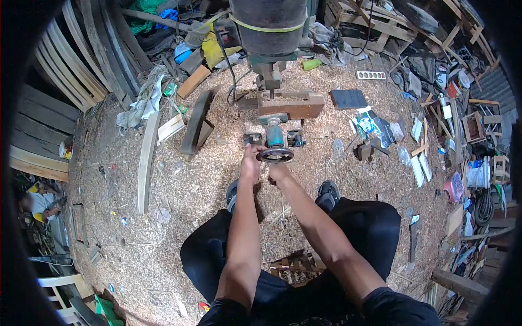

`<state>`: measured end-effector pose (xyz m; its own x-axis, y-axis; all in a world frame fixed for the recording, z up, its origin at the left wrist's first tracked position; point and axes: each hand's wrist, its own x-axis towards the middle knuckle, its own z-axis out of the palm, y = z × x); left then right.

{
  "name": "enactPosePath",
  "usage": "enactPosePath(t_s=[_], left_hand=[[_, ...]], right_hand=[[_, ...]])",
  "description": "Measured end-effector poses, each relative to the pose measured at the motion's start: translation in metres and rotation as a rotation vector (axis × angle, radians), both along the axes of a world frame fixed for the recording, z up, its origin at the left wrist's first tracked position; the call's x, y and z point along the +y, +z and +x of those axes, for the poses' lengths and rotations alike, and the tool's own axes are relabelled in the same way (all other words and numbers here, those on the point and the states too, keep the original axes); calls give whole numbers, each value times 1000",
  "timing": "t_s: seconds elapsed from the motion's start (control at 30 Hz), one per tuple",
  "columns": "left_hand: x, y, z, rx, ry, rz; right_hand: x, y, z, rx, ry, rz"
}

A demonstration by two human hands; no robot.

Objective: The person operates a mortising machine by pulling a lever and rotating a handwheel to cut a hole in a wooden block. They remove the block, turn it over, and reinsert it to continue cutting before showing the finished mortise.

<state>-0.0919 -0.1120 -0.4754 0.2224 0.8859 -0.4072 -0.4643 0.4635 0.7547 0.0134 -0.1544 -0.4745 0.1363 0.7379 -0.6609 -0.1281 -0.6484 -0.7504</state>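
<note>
A teal power router (274, 139) lies on the sawdust floor with its round dark base plate (275, 155) facing me. My left hand (251, 162) grips the left rim of that base plate. My right hand (277, 173) is curled at the plate's lower edge, fingers touching it. Just beyond the router a wooden block (291, 104) sits under a dark machine column (269, 32) wrapped with a yellow band.
Sawdust covers the floor. A pale curved wooden slat (145, 163) and a dark plank (196, 122) lie to the left. Papers, wood scraps and small frames (473, 127) clutter the right. Stacked boards (70, 60) lean at the far left. A carved wooden piece (293, 266) rests between my legs.
</note>
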Motion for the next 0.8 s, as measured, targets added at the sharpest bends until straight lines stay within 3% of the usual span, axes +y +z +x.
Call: enactPosePath(t_s=[0.1, 0.2, 0.23, 0.3, 0.4, 0.5, 0.6, 0.63, 0.73, 0.8], left_hand=[[-5, 11, -17, -15, -4, -28], [-9, 12, -34, 102, 30, -25], [-11, 16, -30, 188, 37, -25], [-7, -1, -23, 272, 25, -15], [-1, -16, -2, 399, 83, 26], [11, -17, 17, 391, 108, -18], [12, -12, 25, 380, 183, 17], [13, -17, 29, 369, 241, 47], [10, -25, 31, 510, 324, 60], [12, -22, 31, 573, 302, 75]], right_hand=[[4, -29, -27, -22, -7, 214], [1, 34, 2, 111, 224, -84], [1, 31, 12, 136, 165, -78], [7, 56, 48, -159, 266, -130], [10, -2, 65, -793, 63, 267], [7, -8, 47, -400, -307, 581], [1, 48, 36, -316, -160, 663], [10, 45, 26, -673, -81, 790], [23, 31, 11, -852, -251, 701], [29, 24, 11, -812, -360, 769]])
